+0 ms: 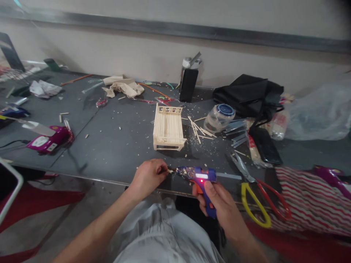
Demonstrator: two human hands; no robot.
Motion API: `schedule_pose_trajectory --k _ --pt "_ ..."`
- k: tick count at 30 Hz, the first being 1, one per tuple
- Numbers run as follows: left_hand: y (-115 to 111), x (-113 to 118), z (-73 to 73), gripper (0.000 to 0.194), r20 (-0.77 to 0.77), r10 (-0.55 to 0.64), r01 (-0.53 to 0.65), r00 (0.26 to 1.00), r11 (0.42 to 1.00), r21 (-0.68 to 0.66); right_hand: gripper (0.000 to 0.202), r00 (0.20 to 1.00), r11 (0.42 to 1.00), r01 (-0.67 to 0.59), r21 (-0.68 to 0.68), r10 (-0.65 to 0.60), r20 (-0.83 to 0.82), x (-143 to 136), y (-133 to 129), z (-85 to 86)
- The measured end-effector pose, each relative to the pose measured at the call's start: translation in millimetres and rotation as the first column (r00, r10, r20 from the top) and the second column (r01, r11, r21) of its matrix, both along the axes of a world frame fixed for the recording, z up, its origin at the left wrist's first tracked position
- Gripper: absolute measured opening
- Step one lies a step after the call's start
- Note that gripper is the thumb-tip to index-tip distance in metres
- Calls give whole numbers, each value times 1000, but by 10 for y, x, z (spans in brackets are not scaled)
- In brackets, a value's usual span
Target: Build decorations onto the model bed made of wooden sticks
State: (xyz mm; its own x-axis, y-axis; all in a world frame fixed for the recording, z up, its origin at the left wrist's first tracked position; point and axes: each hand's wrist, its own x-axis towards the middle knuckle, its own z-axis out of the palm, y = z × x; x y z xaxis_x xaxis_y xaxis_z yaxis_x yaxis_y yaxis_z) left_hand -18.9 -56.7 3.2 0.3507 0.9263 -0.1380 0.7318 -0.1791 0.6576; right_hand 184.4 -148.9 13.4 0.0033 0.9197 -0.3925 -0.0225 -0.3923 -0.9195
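Head view: your right hand is gripping a blue-and-orange plastic glue gun, fingers wrapped around its handle. Your left hand is pinching a tiny pale piece at the gun's front end. A bed-shaped pale wooden-stick model is standing beyond both hands.

The bit at my left hand's fingertips is too small for me to make out. My right hand hides part of the glue gun. An upright phone covers most of the bottle; the right edge cuts off the striped cloth.
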Motion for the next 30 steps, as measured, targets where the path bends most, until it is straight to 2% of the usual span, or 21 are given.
schedule_pose_trajectory --k 17,26,30 --pt "0 -29 -60 10 31 1 0 1000 1000 -23 39 997 998 -40 38 37 69 -7 -9 -54" --pt "8 -22 -46 9 26 -13 13 1000 1000 -19 37 972 994 -84 67 67 224 -3 -43 -53" --pt "2 -31 -70 9 43 -4 4 999 1000 -4 37 920 984 -134 113 81 384 16 -80 16"
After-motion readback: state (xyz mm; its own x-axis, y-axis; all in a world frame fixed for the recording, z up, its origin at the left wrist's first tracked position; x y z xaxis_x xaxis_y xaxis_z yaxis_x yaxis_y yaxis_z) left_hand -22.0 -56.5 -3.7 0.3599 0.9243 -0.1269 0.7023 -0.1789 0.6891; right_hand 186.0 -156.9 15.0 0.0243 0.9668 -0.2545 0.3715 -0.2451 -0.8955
